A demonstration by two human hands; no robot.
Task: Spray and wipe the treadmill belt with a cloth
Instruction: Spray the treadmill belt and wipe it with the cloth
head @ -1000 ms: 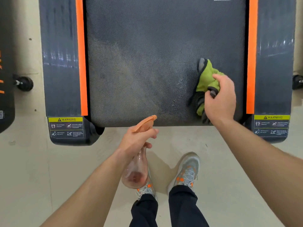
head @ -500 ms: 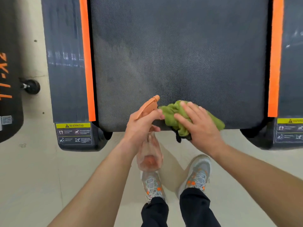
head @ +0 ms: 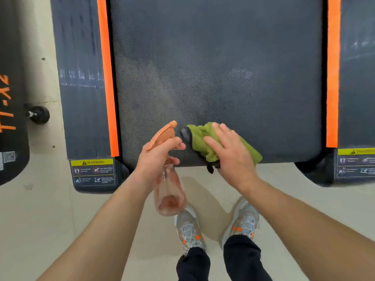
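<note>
The dark textured treadmill belt point(head: 213, 57) fills the upper middle, with duller smeared patches near its rear edge. My right hand point(head: 233, 157) lies flat with straight fingers on a green cloth with a dark trim point(head: 199, 139), pressing it onto the belt's rear edge. My left hand point(head: 160, 157) grips a clear pinkish spray bottle point(head: 169, 193) by its neck, a finger by the orange trigger head point(head: 163, 132). The nozzle points up toward the belt, just left of the cloth.
Orange strips point(head: 107, 78) and dark side rails point(head: 81, 78) flank the belt, with yellow warning labels point(head: 92, 162) at the rear corners. Another machine's black base point(head: 10, 98) and a small wheel point(head: 39, 114) sit at left. My two shoes point(head: 215, 226) stand on the beige floor.
My right hand slid the cloth from the belt's right side to its rear middle edge, beside the bottle. The left hand kept hold of the bottle and barely moved.
</note>
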